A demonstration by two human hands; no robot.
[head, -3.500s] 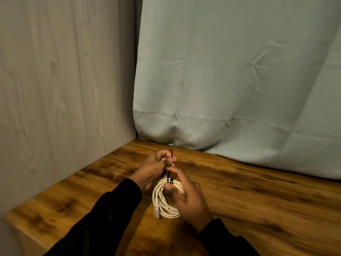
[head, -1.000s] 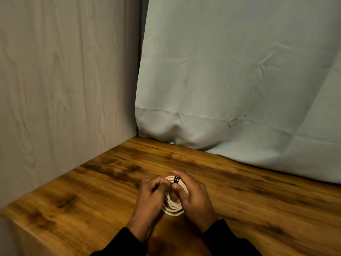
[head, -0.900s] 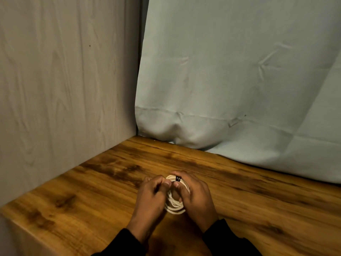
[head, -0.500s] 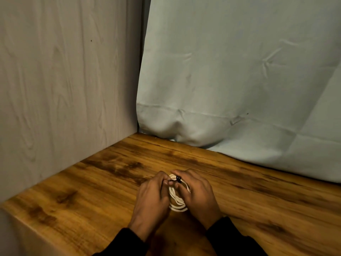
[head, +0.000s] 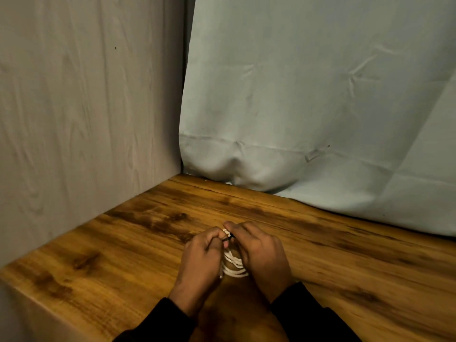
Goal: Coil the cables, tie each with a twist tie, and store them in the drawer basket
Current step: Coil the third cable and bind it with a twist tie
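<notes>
Head view, from largest to smallest: a pale blue-grey curtain (head: 320, 99) fills the upper right of the frame, its creased hem slumping onto the back edge of the desk. A light wood-grain wall panel (head: 86, 107) takes the upper left and meets the curtain at a vertical corner line. Below them, a brown wooden tabletop (head: 357, 267) with dark streaks spans the lower half, its front left corner showing at the lower left edge. Two black sleeves (head: 308, 317) enter from the bottom centre. The left hand (head: 201, 257) and right hand (head: 262, 253) sit close together at the lower centre, knuckles up, fingers curled inward. Between them, on the tabletop, lies the coiled white cable (head: 233, 266), several loops showing in the gap between the palms; both hands grip it from either side. At the top of the coil, the fingertips of both hands meet and pinch a black twist tie (head: 228, 238), only a short dark piece of which is visible.
</notes>
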